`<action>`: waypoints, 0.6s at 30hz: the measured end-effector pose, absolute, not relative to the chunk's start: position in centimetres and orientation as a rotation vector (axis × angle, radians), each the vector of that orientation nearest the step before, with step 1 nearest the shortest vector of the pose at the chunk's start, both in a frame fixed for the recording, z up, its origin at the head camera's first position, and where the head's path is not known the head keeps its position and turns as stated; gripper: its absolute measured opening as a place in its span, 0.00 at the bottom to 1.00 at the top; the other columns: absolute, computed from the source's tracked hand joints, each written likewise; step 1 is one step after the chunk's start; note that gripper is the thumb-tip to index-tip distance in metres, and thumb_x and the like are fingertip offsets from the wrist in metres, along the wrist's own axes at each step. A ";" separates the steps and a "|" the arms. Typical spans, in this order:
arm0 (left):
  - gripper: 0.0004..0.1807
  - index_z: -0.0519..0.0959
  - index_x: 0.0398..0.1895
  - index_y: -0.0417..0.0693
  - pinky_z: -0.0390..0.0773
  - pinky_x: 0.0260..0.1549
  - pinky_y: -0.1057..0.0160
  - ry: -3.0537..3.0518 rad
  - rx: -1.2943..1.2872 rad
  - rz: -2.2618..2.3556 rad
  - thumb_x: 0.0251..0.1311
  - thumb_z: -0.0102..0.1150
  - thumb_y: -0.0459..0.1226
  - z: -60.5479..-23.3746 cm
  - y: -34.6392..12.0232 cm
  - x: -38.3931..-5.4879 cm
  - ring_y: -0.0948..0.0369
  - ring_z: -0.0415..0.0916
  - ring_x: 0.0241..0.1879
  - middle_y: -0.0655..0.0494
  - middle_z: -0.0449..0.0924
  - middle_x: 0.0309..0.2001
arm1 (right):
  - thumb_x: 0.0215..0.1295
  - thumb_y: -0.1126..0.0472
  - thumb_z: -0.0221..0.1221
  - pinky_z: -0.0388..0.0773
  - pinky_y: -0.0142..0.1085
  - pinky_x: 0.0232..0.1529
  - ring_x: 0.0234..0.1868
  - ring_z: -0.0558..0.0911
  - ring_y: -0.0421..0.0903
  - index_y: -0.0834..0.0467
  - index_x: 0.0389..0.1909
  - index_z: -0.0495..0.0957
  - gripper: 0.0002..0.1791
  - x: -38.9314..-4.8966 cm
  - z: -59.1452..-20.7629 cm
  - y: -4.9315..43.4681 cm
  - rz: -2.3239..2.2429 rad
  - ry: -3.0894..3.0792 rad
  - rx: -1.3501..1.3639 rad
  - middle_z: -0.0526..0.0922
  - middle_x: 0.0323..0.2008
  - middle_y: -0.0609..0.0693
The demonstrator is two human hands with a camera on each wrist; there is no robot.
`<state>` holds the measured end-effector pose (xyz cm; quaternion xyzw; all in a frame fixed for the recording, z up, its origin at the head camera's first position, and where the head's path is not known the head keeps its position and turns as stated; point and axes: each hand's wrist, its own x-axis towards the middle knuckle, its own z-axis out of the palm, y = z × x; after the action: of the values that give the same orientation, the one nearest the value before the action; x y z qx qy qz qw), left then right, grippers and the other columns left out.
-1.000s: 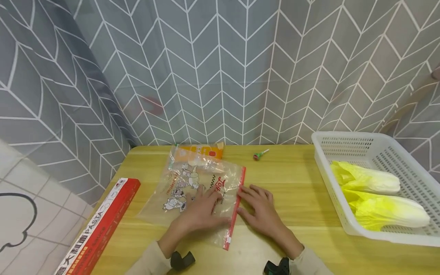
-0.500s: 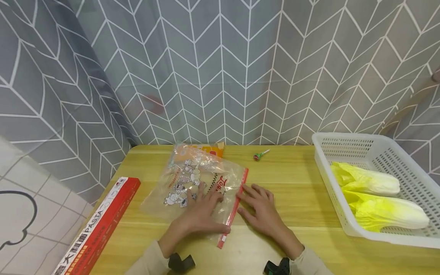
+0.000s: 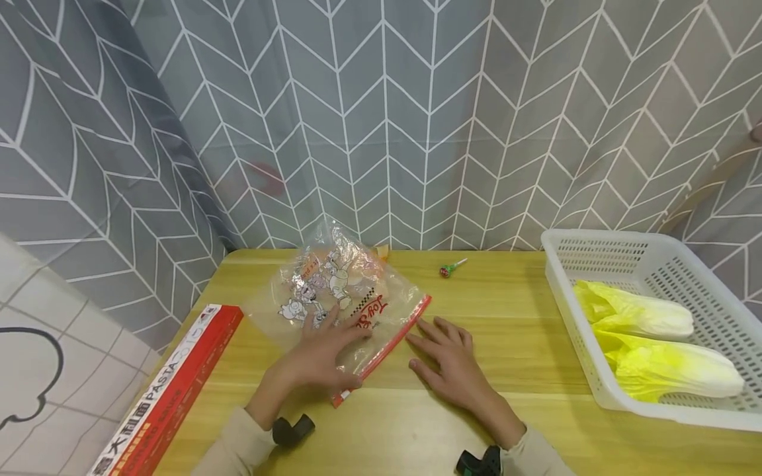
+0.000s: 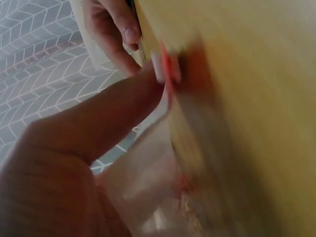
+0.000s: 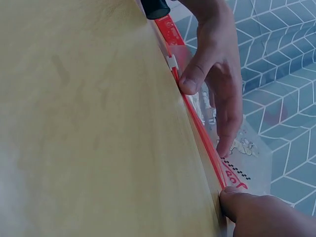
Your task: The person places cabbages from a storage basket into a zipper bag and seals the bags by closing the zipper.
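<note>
A clear zip bag [image 3: 339, 277] printed with cartoon animals and red lettering lies slanted on the wooden table. My left hand [image 3: 315, 357] rests on it with fingers spread, the thumb reaching the red zip strip [image 3: 393, 344] near its lower end. In the right wrist view a small white slider [image 5: 172, 62] sits on the strip close to that thumb. My right hand [image 3: 449, 370] lies relaxed on the table, fingertips right at the strip's upper part. Under the bag's far side is an orange packet [image 3: 382, 253], mostly covered.
A red pasta box [image 3: 178, 390] lies along the table's left edge. Behind the bag, to the right, is a green-wrapped lollipop [image 3: 446, 271]. A white plastic basket [image 3: 595, 254] at right holds two napa cabbages [image 3: 649, 314]. A grey patterned curtain [image 3: 417, 132] hangs behind.
The bag has turned clockwise, its lower zip end swinging left and its far corner rising against the curtain. My left hand has moved left with it; my right hand has barely moved.
</note>
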<state>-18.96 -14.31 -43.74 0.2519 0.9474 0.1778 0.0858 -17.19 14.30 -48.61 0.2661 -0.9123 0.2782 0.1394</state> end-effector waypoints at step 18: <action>0.19 0.83 0.58 0.64 0.46 0.69 0.21 2.993 0.675 0.655 0.65 0.61 0.51 -45.2 -12.2 -18.7 0.31 0.50 0.77 0.54 0.71 0.73 | 0.67 0.50 0.64 0.55 0.61 0.67 0.72 0.68 0.66 0.51 0.62 0.81 0.24 -17.2 -48.7 14.3 0.788 -2.633 0.765 0.75 0.70 0.57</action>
<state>-18.72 -12.22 -45.23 0.2150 0.9540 0.2089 0.0022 -17.18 14.35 -48.74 0.2654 -0.9132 0.2735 0.1440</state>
